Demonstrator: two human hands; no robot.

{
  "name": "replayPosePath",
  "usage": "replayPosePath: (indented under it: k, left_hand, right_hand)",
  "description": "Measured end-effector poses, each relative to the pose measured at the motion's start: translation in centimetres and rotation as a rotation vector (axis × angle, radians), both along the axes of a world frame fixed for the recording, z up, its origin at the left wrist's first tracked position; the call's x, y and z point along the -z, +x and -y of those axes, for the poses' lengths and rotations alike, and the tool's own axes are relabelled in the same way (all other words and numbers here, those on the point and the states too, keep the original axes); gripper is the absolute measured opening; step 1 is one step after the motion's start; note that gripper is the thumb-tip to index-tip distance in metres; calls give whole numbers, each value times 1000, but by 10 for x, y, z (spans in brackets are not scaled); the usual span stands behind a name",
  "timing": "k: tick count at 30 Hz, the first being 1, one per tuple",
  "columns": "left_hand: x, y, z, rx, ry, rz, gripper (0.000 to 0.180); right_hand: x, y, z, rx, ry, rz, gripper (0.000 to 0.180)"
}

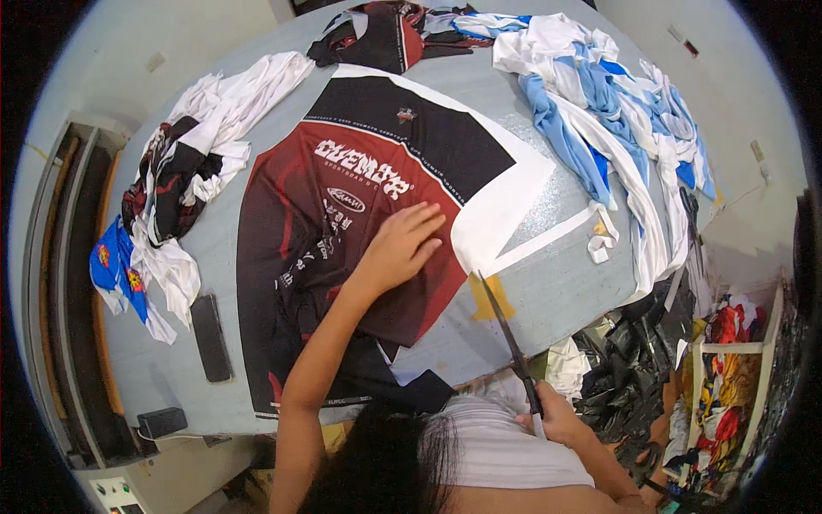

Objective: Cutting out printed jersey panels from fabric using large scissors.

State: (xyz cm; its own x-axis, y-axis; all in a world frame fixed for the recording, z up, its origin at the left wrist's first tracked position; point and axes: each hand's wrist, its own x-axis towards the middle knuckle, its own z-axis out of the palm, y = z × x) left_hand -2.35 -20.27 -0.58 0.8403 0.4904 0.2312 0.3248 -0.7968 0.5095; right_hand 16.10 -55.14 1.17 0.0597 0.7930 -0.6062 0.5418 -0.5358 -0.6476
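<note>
On the grey table [556,295], my left hand [401,248] rests on the red-and-black panel [330,248], fingers apart; my right hand [561,418] grips the scissors [517,358] at the near edge — tabletop shows between panel and blue-and-white cloths [599,103].

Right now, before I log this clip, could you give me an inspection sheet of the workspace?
Surface: grey table, yellow patch at its near right.
Job's things: red-and-black printed panel, spread with creases; scissors, tips near the white material along the panel's right edge.
Clutter: white cloth pile left; blue-and-white cloth pile right; dark phone-like slab left.
Hands: left hand resting on the panel; right hand gripping the scissors.
Cables: pale cable by a black box, near left.
Surroundings: black plastic and rack with colourful cloth, right.
</note>
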Motion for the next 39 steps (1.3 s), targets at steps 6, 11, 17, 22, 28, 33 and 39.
replayPosePath:
  k: [6,11,17,22,28,33,39]
  left_hand:
    - [15,68,20,239,326,16,61]
    - [33,151,48,171,282,-99,70]
    - [12,220,30,247,-267,-134,63]
    - [-6,183,-126,-52,73,-227,49]
    - [30,43,-219,-654,225,-298,72]
    - [38,-30,-243,-911,156,-346,73]
    - [31,-9,-168,-617,524,-21,41]
  right_hand:
    - [22,15,-4,199,343,-63,48]
    - [23,20,-16,588,413,-495,32]
    - [27,22,-19,770,527,-682,35]
    - [30,27,-9,774,503,-655,38]
    - [23,26,-20,768,477,-646,38]
    - [10,32,-37,611,404,-676,32]
    - [-16,45,-63,477,64,-645,28]
